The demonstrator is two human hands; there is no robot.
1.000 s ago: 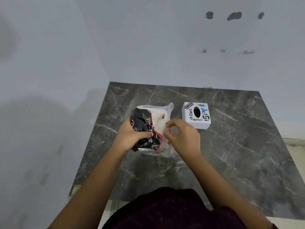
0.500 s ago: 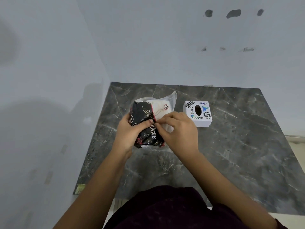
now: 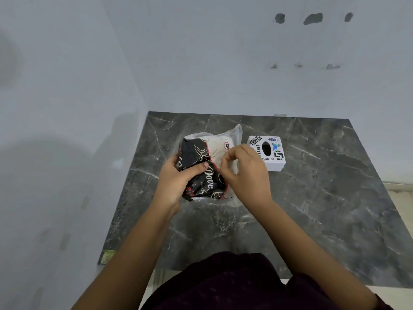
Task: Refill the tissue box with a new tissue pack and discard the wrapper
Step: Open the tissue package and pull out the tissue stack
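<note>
Left hand is wrapped round the left end of the tissue pack, thumb laid across the black printed face, fingers hidden behind. Right hand is curled at the pack's right side, fingertips bunched and pinching the wrapper by the red border where black print meets clear plastic. Hands are close together with only the pack between them, not touching each other.

Pack is held low over the table, tilted; whether its underside rests on the surface cannot be told. Black print with "Dove" lettering is seen on the near half, clear plastic over white tissue on the far half, and a loose clear flap stands up at the far right corner.

Tissue box, white with stickers and a dark oval slot on top, sits on the table just right of the pack, partly covered by the right hand's knuckles.

Table is dark grey marble, set into a corner of pale walls. Dark patches are noted high on the far wall. A small greenish tag is seen at the table's near left corner. A dark garment fills the bottom edge.
</note>
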